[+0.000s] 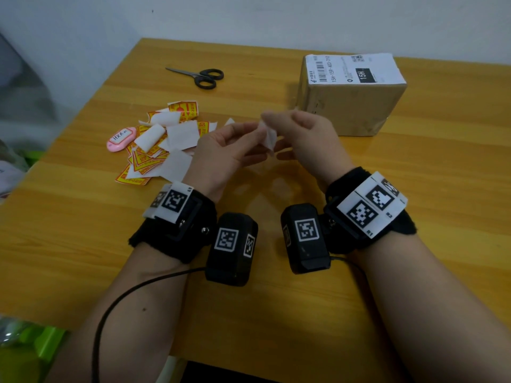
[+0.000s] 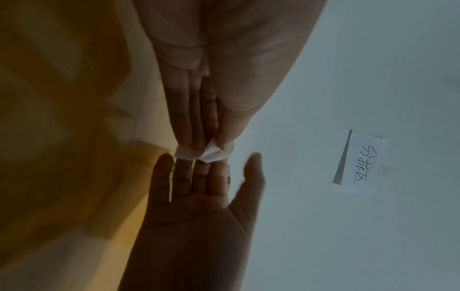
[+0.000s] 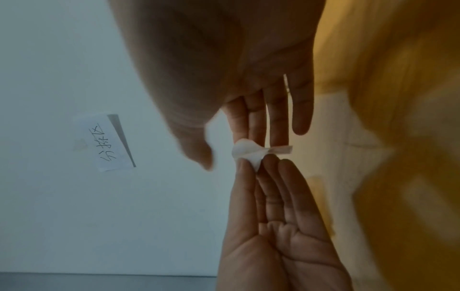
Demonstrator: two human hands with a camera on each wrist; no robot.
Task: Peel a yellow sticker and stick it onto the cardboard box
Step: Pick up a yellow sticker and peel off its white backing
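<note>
1. Held clear of the worktop (image 1: 83, 244), between the two hands and nearer than the cardboard box (image 1: 356, 106): a small sticker (image 1: 268, 136), white backing outward, yellow face not visible.
2. Pinched at one side by the left hand (image 1: 218, 153), thumb against nearly straight fingers, probably to steady the piece while an edge was worked.
3. Spread, with thumb apart from the fingers: the right hand (image 1: 312, 139), only its fingertips meeting the crumpled edge. Judged to be hunting for a corner, the peel not yet done.
4. Parked at the far right, well apart from the hands, shipping label on top and a plain brown side facing near, likely the free face for sticking.
5. Heaped at the left within reach: a sticker pile (image 1: 160, 145) with loose white backings, a pink tag (image 1: 121, 139) touching it, black scissors (image 1: 199, 77) farther off.
</note>
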